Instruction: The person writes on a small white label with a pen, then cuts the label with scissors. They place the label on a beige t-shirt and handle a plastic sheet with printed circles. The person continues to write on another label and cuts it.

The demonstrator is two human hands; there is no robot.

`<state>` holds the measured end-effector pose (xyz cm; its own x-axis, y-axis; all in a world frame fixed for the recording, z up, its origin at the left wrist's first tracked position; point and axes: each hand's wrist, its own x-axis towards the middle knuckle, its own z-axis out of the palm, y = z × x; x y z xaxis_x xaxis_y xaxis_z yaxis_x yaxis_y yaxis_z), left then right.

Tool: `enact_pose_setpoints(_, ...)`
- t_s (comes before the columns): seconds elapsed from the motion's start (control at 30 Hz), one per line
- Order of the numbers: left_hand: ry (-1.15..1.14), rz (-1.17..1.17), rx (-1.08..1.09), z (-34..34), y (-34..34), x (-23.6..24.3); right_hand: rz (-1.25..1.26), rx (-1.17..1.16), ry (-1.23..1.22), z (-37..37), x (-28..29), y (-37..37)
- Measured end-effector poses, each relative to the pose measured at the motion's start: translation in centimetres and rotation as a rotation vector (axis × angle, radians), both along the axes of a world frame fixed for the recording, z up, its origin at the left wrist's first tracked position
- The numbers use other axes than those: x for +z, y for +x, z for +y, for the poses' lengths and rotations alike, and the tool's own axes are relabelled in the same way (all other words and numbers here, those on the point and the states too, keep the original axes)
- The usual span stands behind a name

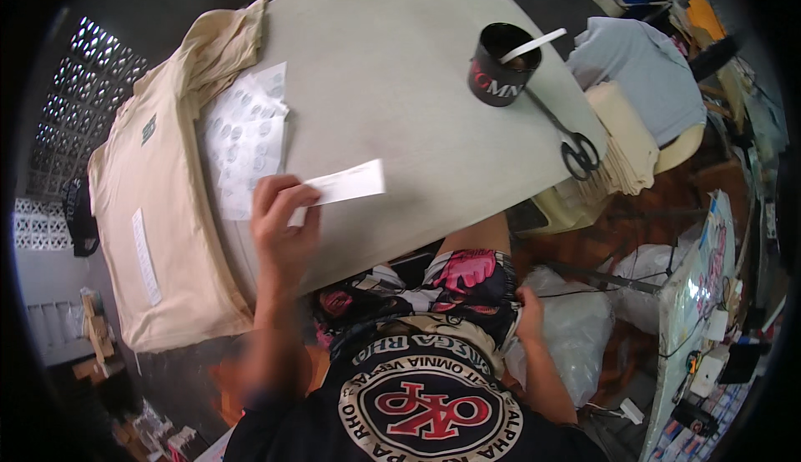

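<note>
My left hand pinches one end of a white paper strip between thumb and fingers, above the near edge of the table. The strip's free end points right. Beneath and beyond that hand lie sheets of translucent paper printed with round marks. To their left a beige T-shirt is spread over the table's left side. It bears a small green print, and a narrow white strip lies on it. My right hand is down against the side of my patterned shorts, its fingers mostly hidden.
On the pale table stands a black cup with a white stick in it. Black-handled scissors lie beside it. Folded beige cloth and a grey cloth sit at the right; plastic bags lie below.
</note>
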<state>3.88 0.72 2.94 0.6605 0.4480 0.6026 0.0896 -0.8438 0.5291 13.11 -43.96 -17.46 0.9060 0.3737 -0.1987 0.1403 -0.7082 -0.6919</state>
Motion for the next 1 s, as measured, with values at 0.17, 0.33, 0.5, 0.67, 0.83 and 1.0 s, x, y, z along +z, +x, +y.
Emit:
enact_pose_setpoints(0.17, 0.163, 0.035, -0.049, -0.3, 0.8, -0.7, -0.206, 0.257, 0.012, -0.1, 2.5, 0.1)
enact_pose_setpoints(0.33, 0.213, -0.031, -0.069, -0.4, 0.4, -0.8, -0.02, -0.001, -0.093, -0.1, -0.6, 0.2)
enact_pose_setpoints(0.5, 0.279, -0.087, -0.076, -0.5, 0.3, -0.9, -0.049, 0.11, -0.151, 0.4, 0.5, 0.6)
enact_pose_setpoints(0.67, 0.318, -0.104, -0.081, -0.7, 0.5, -0.9, -0.24, 0.351, -0.019, 0.8, 4.0, 1.7)
enact_pose_setpoints(0.83, 0.325, -0.149, -0.077, -0.8, 0.8, -1.1, -0.272, 0.268, -0.01, 0.6, -1.0, 2.3)
enact_pose_setpoints(1.0, 0.288, -0.08, -0.079, -0.9, 0.3, -1.2, 0.167, -0.155, 0.014, 0.6, -3.3, 2.2)
